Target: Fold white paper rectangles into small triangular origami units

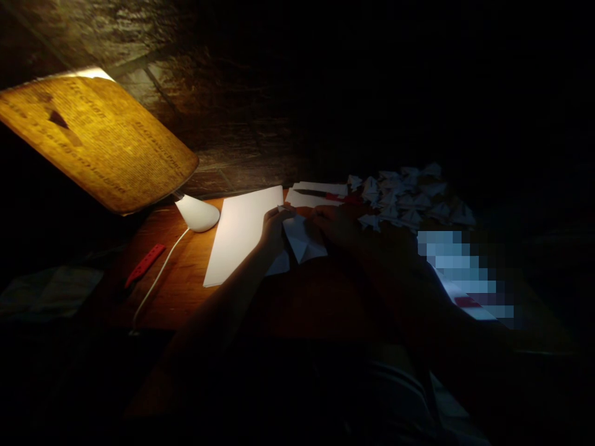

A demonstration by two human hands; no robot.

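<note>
In dim light, my left hand (273,227) closes on the left edge of a partly folded white paper (304,241), its fingers near the paper's top corner. My right hand (329,222) is at the paper's right side, dark, with its fingers curled toward the upper edge. Creases and a pointed flap show on the folded paper. Under my left hand and forearm lies a stack of white sheets (246,226). Beyond my hands, a dark-bladed tool with a red handle (335,197) rests across more white paper (320,187).
A lamp with a yellow printed shade (106,142) and white base (199,214) stands at left. Its white cord (158,279) runs past a red tool (145,265). Several folded paper pieces (409,198) are heaped at right, behind a bright pixelated patch (460,266). A stone-like wall (223,124) backs the wooden table (186,248).
</note>
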